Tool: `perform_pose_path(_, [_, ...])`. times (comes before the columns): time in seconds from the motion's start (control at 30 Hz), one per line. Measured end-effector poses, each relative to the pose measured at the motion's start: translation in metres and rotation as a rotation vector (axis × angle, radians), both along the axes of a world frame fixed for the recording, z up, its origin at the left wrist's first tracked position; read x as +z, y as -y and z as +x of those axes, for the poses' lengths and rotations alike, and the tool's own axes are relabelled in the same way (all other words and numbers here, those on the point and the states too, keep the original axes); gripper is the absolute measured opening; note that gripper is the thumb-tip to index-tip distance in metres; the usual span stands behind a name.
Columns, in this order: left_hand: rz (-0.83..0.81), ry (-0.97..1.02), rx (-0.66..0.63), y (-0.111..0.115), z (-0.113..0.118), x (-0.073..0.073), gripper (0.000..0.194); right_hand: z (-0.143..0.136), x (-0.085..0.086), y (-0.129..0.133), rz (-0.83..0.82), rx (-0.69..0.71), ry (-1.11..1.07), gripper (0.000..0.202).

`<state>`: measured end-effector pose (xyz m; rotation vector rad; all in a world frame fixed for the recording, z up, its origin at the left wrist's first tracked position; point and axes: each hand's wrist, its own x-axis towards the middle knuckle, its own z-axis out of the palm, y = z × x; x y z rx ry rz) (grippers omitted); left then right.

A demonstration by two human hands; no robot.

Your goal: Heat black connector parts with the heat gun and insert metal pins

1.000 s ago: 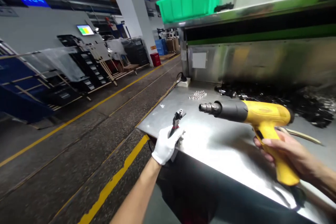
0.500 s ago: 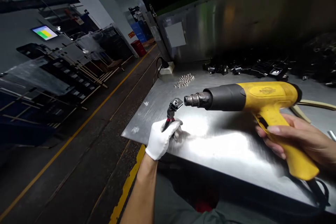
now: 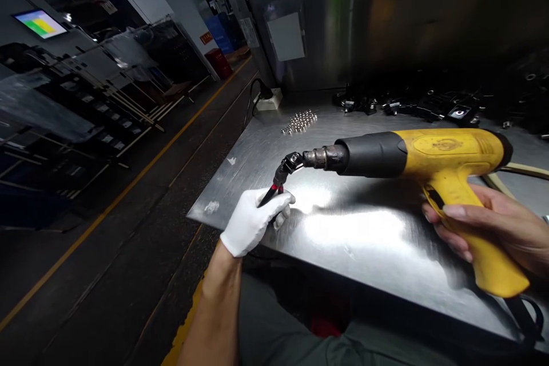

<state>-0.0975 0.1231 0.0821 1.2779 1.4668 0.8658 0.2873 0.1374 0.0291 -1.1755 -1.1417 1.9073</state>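
My left hand, in a white glove, is closed round the dark handles of a pair of pliers with red marks. In the jaws sits a small black part with a shiny metal fitting on top. My bare right hand grips the yellow handle of a heat gun. Its stepped metal nozzle points left, its tip right beside the black part; whether they touch I cannot tell. The gun is held above the metal table.
Small metal fittings stand in a cluster near a white power strip with a black plug. Many black parts lie along the table's back. A pale hose runs behind the gun. Left of the table edge, a floor aisle passes racks.
The pliers and the black part have tilted, so the fitting's top now faces the nozzle more. The gap between nozzle and part has narrowed. The whole view has shifted slightly.
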Motion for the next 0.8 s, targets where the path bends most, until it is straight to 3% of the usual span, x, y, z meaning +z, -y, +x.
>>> perform_pose_path(0.8, [-0.029,-0.152,-0.053,0.001,-0.003,0.014,0.036,0.001,0.002,0.000,-0.008,-0.011,0.024,0.027])
